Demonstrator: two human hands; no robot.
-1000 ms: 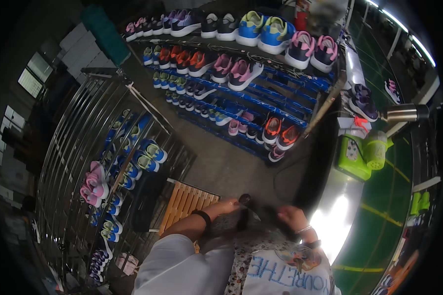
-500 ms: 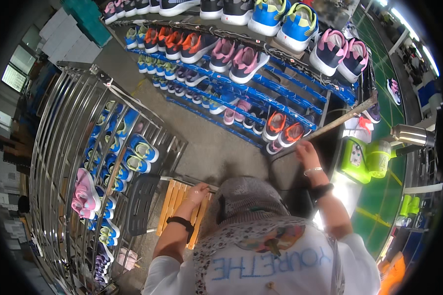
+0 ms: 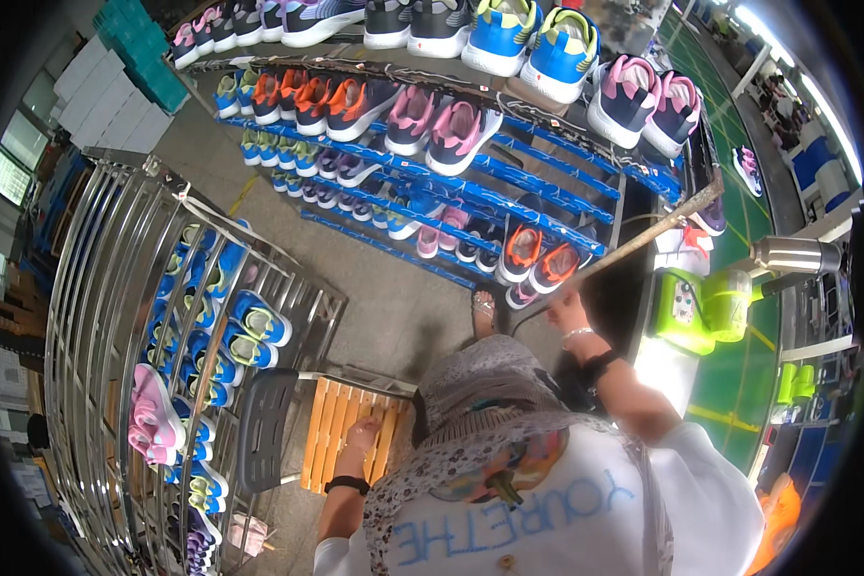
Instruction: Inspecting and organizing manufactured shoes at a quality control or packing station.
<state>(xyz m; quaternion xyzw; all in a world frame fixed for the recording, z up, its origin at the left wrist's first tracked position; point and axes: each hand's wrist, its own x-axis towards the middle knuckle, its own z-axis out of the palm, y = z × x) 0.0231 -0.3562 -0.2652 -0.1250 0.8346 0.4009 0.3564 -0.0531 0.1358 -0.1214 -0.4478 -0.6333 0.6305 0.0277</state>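
Observation:
My left hand (image 3: 363,432) is over the wooden slatted seat (image 3: 336,408) of a chair, fingers loosely spread and nothing seen in them. Whether it presses on the slats I cannot tell. My right hand (image 3: 568,311) is at the lower end of a worn rail (image 3: 648,228) along the side of the blue shoe rack (image 3: 557,226). Its fingers are slightly bent and look empty; contact with the rail is unclear. Just beyond this hand, orange-and-dark shoes (image 3: 554,269) sit on a lower shelf. A grey hat (image 3: 490,384) covers part of the space between my arms.
Sports shoes in several colours fill the rack. To the left stands a metal trolley (image 3: 96,317) with blue shoes (image 3: 256,328) and pink shoes (image 3: 154,418). A dark chair back (image 3: 266,432) is beside the seat. Lime-green equipment (image 3: 682,312) and a metal cylinder (image 3: 795,255) are right. A foot (image 3: 485,312) shows on the floor.
My left hand has left the far edge of the chair and moved back over the slats. My right hand has lowered and shifted slightly left. A foot has come into view.

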